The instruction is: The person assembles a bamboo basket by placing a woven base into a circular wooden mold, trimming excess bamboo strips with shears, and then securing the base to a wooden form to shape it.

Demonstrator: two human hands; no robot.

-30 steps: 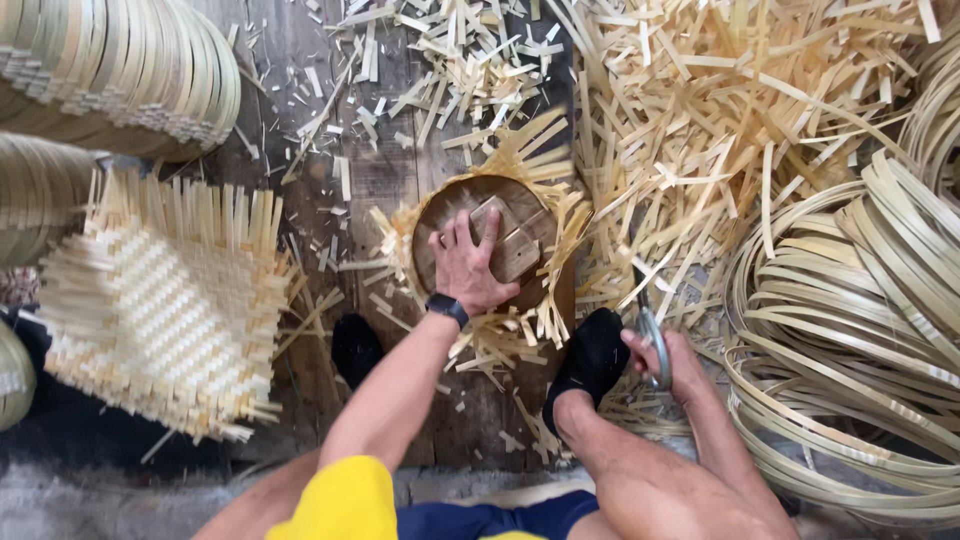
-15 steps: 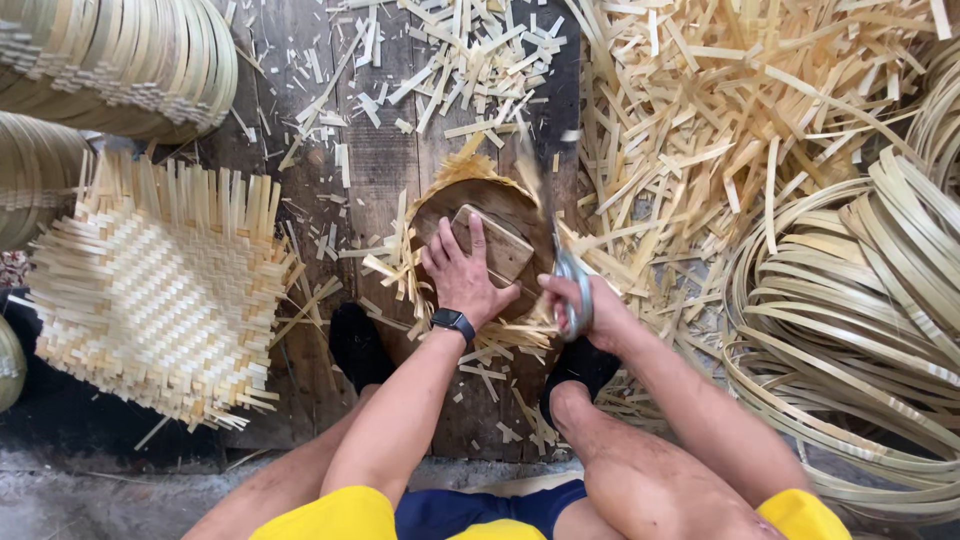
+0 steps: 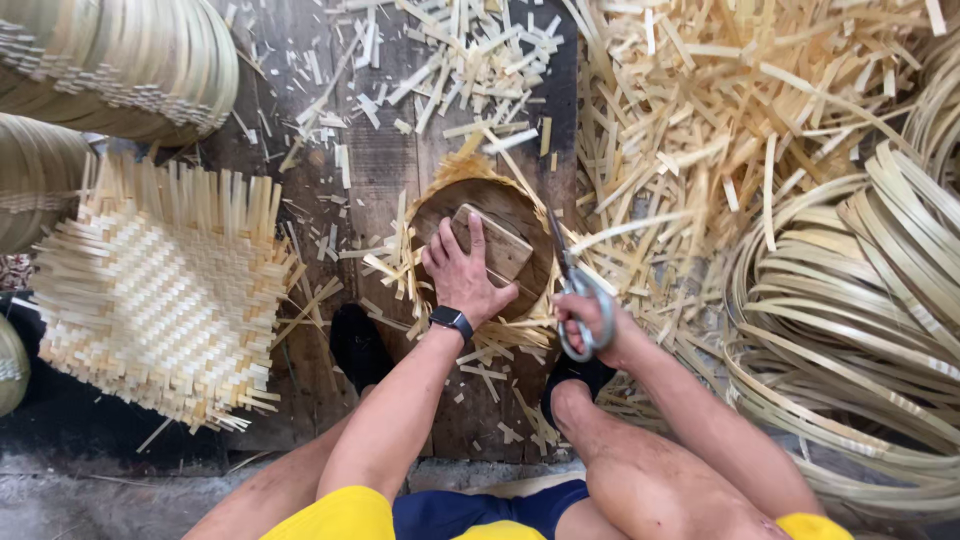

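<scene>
Trimming at the round form
Left hand (image 3: 462,275) flat, fingers spread, pressing the block (image 3: 500,243) (weave beneath); right hand (image 3: 598,322) gripping scissors (image 3: 572,290) at the rim.

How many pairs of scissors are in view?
1. The scissors are in the right hand, blades pointing up beside the round wooden disc that the left hand presses. More could lie hidden under the bamboo strips.

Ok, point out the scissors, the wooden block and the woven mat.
scissors (image 3: 577,300): head view, on the metal just above the handle loops.
wooden block (image 3: 503,250): head view, on its bare top face.
woven mat (image 3: 160,300): head view, on the middle of the weave.
</scene>
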